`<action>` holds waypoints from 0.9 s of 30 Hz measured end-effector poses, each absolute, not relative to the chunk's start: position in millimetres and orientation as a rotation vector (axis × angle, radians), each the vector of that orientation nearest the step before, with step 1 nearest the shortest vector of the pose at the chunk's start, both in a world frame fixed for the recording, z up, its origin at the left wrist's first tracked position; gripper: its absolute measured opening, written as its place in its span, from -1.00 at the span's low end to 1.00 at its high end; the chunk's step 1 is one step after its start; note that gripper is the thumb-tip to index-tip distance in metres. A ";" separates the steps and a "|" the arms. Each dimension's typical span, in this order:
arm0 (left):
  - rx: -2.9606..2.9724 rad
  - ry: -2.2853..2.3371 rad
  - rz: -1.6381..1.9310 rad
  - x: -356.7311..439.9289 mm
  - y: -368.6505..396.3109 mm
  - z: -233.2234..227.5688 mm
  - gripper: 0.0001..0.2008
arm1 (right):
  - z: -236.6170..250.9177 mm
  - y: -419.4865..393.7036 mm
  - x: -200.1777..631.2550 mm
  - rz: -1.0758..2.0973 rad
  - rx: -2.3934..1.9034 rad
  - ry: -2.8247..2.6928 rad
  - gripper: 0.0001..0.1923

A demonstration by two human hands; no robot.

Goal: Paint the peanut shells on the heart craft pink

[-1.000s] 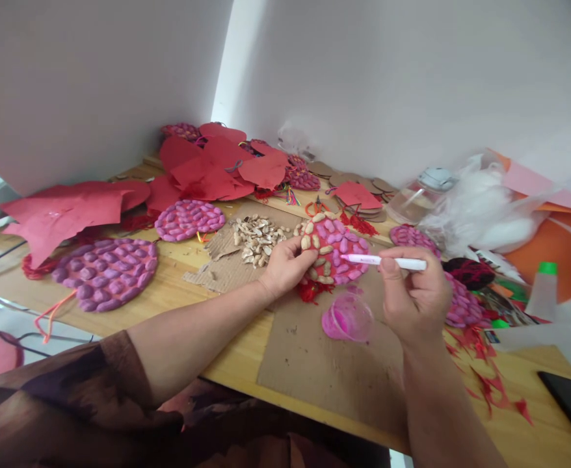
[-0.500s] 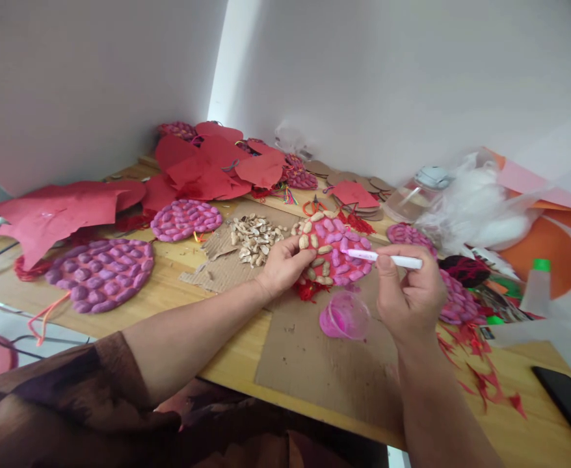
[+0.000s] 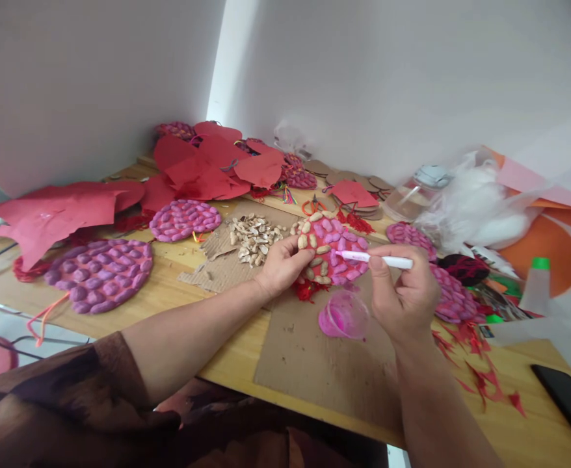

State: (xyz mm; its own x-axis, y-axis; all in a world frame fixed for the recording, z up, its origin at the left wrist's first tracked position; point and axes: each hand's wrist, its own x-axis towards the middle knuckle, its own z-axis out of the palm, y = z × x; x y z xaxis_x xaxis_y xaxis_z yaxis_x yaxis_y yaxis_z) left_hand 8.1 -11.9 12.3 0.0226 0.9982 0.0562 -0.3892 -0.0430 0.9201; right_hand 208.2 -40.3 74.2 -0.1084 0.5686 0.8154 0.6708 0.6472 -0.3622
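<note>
Over the sheet of brown cardboard (image 3: 324,364) on the wooden tabletop (image 3: 178,292), the left hand (image 3: 283,265) grips the near-left edge of a round red disc (image 3: 331,250) studded with peanut shells, part painted pink. The right hand (image 3: 402,292) pinches a white brush (image 3: 376,259), its tip touching the disc. A pink paint cup (image 3: 344,315) sits just below, a pile of loose shells (image 3: 256,237) to the left.

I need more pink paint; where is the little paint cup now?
The pink cup sits on the cardboard sheet, just below the peanut disc, left of the right hand.
</note>
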 end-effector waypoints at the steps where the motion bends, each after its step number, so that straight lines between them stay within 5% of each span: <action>1: 0.958 0.862 1.388 8.2 -11.8 12.2 -0.76 | 74.3 -40.1 208.2 -0.133 -0.992 -1.767 -0.92; 27: 0.915 0.874 1.369 8.5 -11.3 20.5 -0.74 | 81.0 -46.7 201.9 -0.335 -0.913 -1.877 -0.91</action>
State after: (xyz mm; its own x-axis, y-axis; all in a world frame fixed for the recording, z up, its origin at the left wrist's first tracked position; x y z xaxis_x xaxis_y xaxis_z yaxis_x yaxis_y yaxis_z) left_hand 8.5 -11.3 20.5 0.0214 0.9996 0.0163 -0.4063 -0.0062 0.9137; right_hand 201.9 -46.7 81.0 -0.2343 0.4463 0.8637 0.7175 0.6789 -0.1561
